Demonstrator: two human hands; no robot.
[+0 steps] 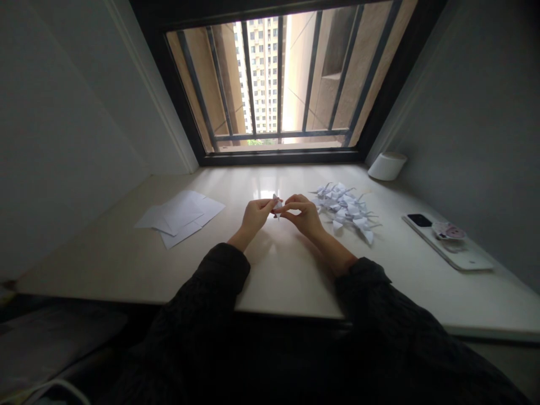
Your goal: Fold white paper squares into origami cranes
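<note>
A small white folded paper crane (277, 206) is held up between my two hands, over the middle of the white counter. My left hand (257, 214) pinches it from the left, thumb and fingers closed on the paper. From the right, my right hand (302, 212) grips its other side between thumb and forefinger. The fingers hide part of the folds. Just right of my right hand lies a heap of white paper cranes (343, 207). Farther off to the left, several loose sheets of white paper (185, 214) overlap one another.
The white counter (274, 281) runs up to a barred window (278, 79). A white cup-like object (387, 166) stands by the right wall. On the right lies a white phone (468, 259) with a round sticker-like grip (449, 230) on its back.
</note>
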